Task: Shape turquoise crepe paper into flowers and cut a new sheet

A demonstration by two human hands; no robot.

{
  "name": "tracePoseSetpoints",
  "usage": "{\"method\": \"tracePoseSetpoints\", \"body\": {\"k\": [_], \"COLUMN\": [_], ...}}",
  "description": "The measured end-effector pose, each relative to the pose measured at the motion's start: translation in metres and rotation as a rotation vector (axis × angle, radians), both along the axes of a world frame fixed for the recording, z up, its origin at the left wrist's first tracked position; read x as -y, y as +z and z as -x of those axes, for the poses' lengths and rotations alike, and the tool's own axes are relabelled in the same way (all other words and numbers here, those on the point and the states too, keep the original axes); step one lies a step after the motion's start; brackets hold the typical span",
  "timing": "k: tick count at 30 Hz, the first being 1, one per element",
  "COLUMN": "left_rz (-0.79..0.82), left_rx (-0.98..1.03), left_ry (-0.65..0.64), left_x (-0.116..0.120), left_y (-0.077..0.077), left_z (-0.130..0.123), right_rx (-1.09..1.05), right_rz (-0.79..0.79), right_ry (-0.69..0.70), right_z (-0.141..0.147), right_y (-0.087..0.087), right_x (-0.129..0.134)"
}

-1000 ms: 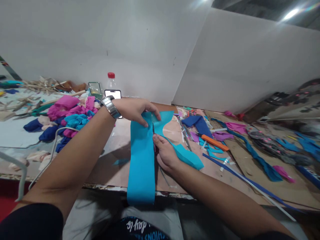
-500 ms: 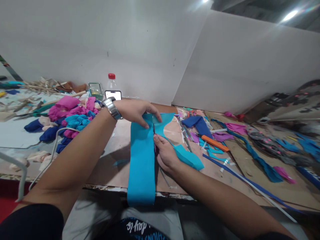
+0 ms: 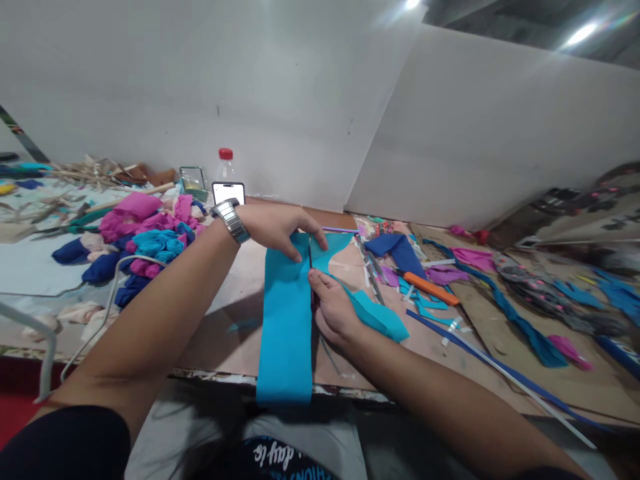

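Observation:
A long turquoise sheet (image 3: 286,320) lies over the table's front edge, its lower end hanging down. My left hand (image 3: 287,230), with a metal watch on the wrist, rests on the sheet's far end, thumb and fingers spread to either side of the cut line. My right hand (image 3: 333,303) is closed round the handles of scissors (image 3: 311,257), whose blades point away from me between my left thumb and fingers. The handles are mostly hidden in my palm. To the right of the blades, a curved turquoise piece (image 3: 377,315) bends out past my right hand.
Pink, blue and cream fabric bundles (image 3: 150,227) lie at the left, beside a white bent rod. A phone (image 3: 229,193) leans near a red-capped bottle (image 3: 226,162) behind my left wrist. An orange cutter (image 3: 431,288), scraps and cardboard (image 3: 493,333) lie to the right.
The scissor blades look closer together than before. The sheet's hanging end sits slightly higher and both hands appear a little further right, with the view itself shifted slightly.

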State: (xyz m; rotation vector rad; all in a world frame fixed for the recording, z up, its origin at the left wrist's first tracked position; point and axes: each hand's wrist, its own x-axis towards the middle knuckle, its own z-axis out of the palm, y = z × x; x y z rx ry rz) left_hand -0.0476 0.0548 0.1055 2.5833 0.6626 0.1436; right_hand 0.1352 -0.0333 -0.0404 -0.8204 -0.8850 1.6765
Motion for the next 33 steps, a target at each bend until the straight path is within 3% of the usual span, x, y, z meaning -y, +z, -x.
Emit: {"method": "tracePoseSetpoints", "body": {"k": [33], "left_rz": [0.082], "left_rx": [0.036], "left_ry": [-0.051], "left_x": [0.0023], "left_y": [-0.005], "left_z": [-0.0096], "right_rx": [0.022], "right_rz": [-0.008], "right_ry": [-0.055], "right_z": [0.0021], "right_y": [0.0074], "right_x": [0.0018]}}
